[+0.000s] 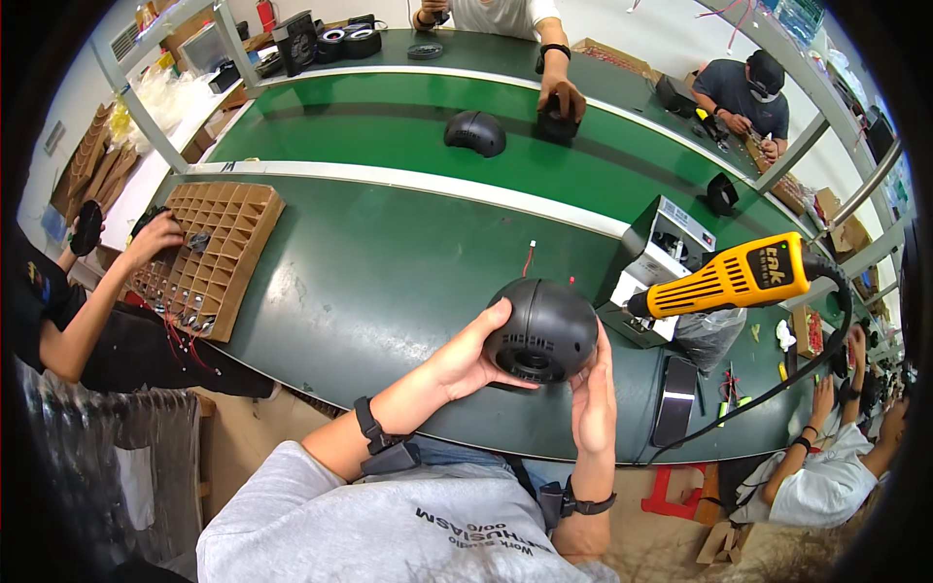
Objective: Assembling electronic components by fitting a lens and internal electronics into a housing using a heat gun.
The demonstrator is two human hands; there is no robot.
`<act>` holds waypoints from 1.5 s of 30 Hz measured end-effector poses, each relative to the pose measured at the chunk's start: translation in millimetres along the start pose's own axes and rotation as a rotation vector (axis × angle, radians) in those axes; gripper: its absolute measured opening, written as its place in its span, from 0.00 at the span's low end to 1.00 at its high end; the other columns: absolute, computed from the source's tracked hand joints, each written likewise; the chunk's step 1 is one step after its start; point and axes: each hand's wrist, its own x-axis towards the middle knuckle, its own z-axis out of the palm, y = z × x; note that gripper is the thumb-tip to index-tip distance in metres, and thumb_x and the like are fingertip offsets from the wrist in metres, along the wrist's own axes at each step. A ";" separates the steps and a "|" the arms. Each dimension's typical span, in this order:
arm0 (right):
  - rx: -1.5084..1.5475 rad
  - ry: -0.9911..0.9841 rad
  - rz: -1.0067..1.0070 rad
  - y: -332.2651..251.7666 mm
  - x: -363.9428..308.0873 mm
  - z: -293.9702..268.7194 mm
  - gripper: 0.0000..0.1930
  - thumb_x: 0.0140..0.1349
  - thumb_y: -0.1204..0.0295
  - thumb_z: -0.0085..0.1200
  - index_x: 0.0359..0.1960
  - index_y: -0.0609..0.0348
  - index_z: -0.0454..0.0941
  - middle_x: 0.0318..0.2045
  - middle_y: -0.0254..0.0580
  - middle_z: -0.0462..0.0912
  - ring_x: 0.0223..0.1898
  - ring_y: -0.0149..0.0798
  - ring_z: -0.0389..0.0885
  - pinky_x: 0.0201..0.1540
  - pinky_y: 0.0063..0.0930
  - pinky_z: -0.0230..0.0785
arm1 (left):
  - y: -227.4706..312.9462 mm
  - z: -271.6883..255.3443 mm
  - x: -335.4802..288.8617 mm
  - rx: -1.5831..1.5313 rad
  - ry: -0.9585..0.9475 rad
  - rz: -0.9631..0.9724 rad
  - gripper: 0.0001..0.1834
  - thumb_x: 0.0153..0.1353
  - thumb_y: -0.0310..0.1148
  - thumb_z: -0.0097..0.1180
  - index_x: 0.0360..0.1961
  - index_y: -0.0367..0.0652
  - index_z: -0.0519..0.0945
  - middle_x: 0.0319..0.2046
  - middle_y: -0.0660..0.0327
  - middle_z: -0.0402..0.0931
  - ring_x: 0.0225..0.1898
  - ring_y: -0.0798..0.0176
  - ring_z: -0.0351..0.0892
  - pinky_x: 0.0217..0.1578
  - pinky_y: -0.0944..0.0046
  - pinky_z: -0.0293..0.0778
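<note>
Between my two hands is a round black plastic housing (541, 325), held over the near edge of the green workbench. It has a seam over its top, rows of slots and a round opening low on the side facing me. My left hand (465, 358) wraps its left side, thumb up near the seam. On the other side, the fingers of my right hand (595, 394) press against the shell; they are partly hidden behind it. Just beyond the housing, a thin red wire with a white plug (530, 258) lies on the bench.
Right of my hands, a yellow corded power tool (724, 278) points toward a boxy bench machine (661, 262). A dark phone (674, 402) lies nearby. Beyond runs a green conveyor (340, 119) carrying a black shell (475, 134). Co-workers surround the bench; one reaches over a cardboard divider tray (255, 219).
</note>
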 end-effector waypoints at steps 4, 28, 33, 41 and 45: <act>-0.039 0.104 0.055 -1.1 7.5 6.6 0.36 0.81 0.47 0.39 0.80 0.58 0.53 0.73 0.42 0.66 0.65 0.35 0.69 0.56 0.25 0.65 | 9.9 5.1 1.4 -0.076 0.043 -0.069 0.49 0.67 0.73 0.48 0.76 0.47 0.60 0.71 0.44 0.64 0.71 0.36 0.66 0.57 0.21 0.74; 0.036 0.137 -0.098 -32.3 -23.8 36.4 0.63 0.52 0.55 0.80 0.79 0.68 0.47 0.71 0.57 0.67 0.70 0.47 0.70 0.73 0.41 0.62 | -24.4 -20.1 -0.9 0.184 -0.191 0.292 0.67 0.42 0.74 0.74 0.73 0.46 0.56 0.68 0.53 0.63 0.70 0.52 0.68 0.68 0.48 0.70; 0.050 0.040 -0.263 -26.9 -23.3 30.9 0.68 0.43 0.49 0.83 0.78 0.70 0.49 0.73 0.61 0.63 0.73 0.50 0.66 0.75 0.42 0.57 | -25.7 -33.1 6.6 0.324 -0.287 0.496 0.74 0.31 0.74 0.80 0.73 0.47 0.54 0.72 0.47 0.59 0.72 0.48 0.66 0.69 0.48 0.67; 0.137 -0.069 -0.311 -16.1 -26.8 13.6 0.72 0.39 0.52 0.86 0.80 0.65 0.45 0.80 0.58 0.49 0.80 0.52 0.52 0.79 0.46 0.48 | -0.8 -2.1 -0.7 0.459 -0.384 0.541 0.79 0.23 0.69 0.85 0.74 0.44 0.55 0.75 0.39 0.54 0.74 0.41 0.62 0.73 0.45 0.61; 0.165 -0.068 -0.241 -10.2 -22.2 4.5 0.80 0.29 0.51 0.89 0.80 0.64 0.41 0.80 0.57 0.48 0.80 0.52 0.53 0.79 0.45 0.49 | 8.2 4.3 -3.8 0.727 -0.354 0.633 0.85 0.18 0.62 0.89 0.78 0.40 0.53 0.76 0.39 0.56 0.77 0.42 0.58 0.75 0.46 0.57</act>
